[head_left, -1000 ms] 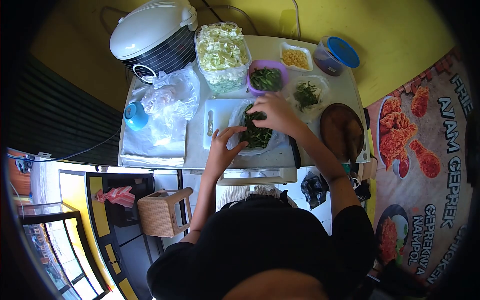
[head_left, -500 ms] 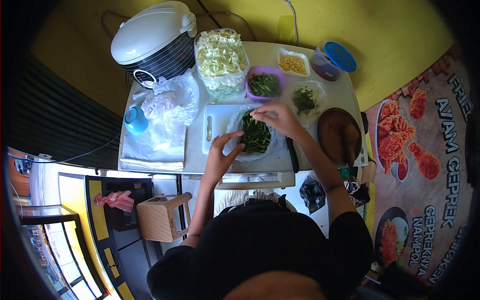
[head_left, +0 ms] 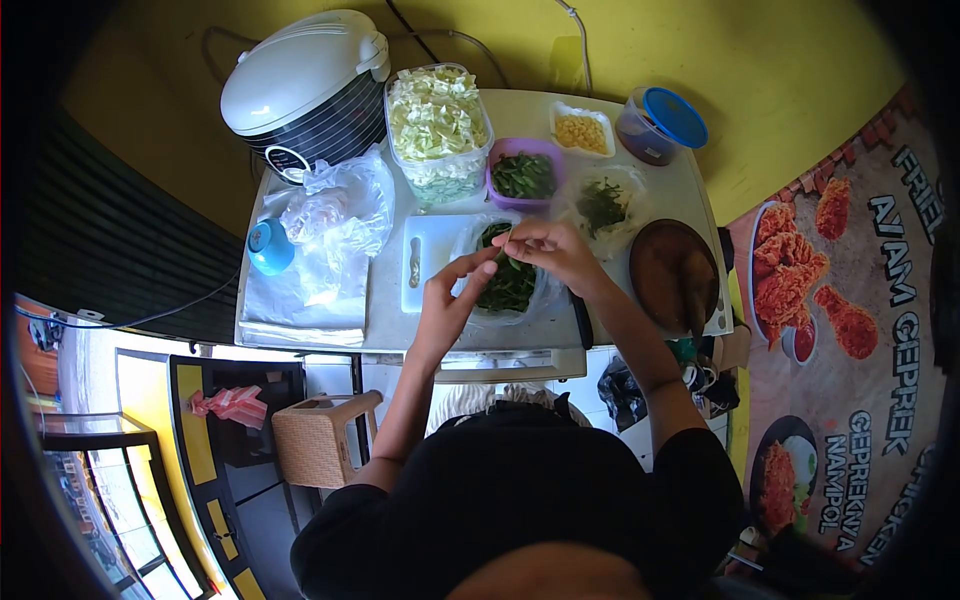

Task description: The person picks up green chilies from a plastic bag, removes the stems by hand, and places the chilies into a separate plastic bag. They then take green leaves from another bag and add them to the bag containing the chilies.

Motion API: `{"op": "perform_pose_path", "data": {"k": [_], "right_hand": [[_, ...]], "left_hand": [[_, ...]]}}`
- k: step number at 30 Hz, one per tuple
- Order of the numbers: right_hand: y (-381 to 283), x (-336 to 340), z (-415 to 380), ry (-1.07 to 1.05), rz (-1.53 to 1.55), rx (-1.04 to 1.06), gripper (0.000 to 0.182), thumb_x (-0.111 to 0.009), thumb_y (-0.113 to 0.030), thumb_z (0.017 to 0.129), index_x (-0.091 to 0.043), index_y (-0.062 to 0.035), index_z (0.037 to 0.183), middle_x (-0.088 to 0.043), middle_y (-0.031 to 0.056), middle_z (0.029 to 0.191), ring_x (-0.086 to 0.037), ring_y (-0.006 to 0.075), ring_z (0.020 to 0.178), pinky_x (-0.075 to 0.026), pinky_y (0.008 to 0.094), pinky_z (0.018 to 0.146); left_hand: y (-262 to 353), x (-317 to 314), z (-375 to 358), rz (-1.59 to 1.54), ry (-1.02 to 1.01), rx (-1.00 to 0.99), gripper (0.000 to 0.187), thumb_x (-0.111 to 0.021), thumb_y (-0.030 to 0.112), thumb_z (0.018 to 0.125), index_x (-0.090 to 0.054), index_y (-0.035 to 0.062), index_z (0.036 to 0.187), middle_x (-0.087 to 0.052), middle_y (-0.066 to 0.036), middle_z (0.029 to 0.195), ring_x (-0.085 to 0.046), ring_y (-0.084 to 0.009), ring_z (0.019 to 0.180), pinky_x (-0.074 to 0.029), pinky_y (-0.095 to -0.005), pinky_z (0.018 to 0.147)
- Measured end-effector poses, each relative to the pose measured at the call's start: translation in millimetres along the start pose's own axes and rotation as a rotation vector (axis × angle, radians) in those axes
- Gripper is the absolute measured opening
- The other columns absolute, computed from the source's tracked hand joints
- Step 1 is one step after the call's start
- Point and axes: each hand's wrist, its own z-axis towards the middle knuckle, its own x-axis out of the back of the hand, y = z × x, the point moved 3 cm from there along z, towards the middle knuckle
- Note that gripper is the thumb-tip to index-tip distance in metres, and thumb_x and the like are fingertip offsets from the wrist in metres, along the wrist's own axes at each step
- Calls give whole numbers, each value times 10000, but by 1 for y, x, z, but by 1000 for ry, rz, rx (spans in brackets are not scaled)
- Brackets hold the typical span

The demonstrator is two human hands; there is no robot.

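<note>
A clear plastic bag (head_left: 546,298) of cut green vegetables (head_left: 508,288) lies open, partly over a white cutting board (head_left: 425,240). Above it, my right hand (head_left: 553,250) pinches a small thin piece, too small to name, between thumb and fingertips. My left hand (head_left: 450,298) comes in from the left, its thumb and index finger drawn close beside the right fingertips. Whether those fingers grip the same piece is hard to make out. A purple container (head_left: 513,203) of green vegetables stands just behind, and a second plastic bag (head_left: 625,190) with greens (head_left: 602,205) lies to the right.
A tub of chopped cabbage (head_left: 437,120) and a rice cooker (head_left: 310,95) stand at the back left. Plastic bags (head_left: 335,215) and a blue cup (head_left: 270,245) lie left. Rightward are a brown stone mortar (head_left: 660,270), a corn tray (head_left: 582,133) and a blue-lidded tub (head_left: 650,140). A dark-handled knife (head_left: 582,322) lies near the front edge.
Both hands have come together over the bag. My left hand has moved up and right, its thumb and index finger closing toward each other. My right hand has shifted slightly down.
</note>
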Motion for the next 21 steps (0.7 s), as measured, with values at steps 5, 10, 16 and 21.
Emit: {"op": "perform_pose_path", "data": {"k": [5,10,16,21], "right_hand": [[-2,-9,-7,17,237,67,246,-642,-72,871,-650,7,1105,-636,9,899,-560,44,847,-447,201,782],[-2,-9,-14,244,292,66,244,-631,-65,877,-645,0,1113,-630,5,883,-566,59,840,-459,216,774],[5,-14,-24,151,482,158,186,-617,-88,898,-663,11,1049,-646,37,982,-582,80,858,-469,224,779],[1,-7,-31,240,271,292,154,-656,-69,861,-682,-4,998,-626,39,934,-578,121,900,-460,267,801]], "left_hand": [[-10,-15,-2,8,-2,48,253,-672,192,873,-692,-10,1024,-703,-74,795,-575,-59,738,-472,-239,709],[-6,-28,-3,-268,-66,85,244,-630,179,909,-681,-28,1026,-696,-58,874,-582,-68,796,-464,-223,742],[-10,-31,-1,-495,-96,94,204,-625,121,908,-671,-37,1028,-681,-57,914,-597,-81,850,-464,-220,782],[0,-27,5,-476,-74,-7,193,-661,72,872,-676,-29,1036,-684,-61,902,-601,-79,838,-472,-223,773]]}}
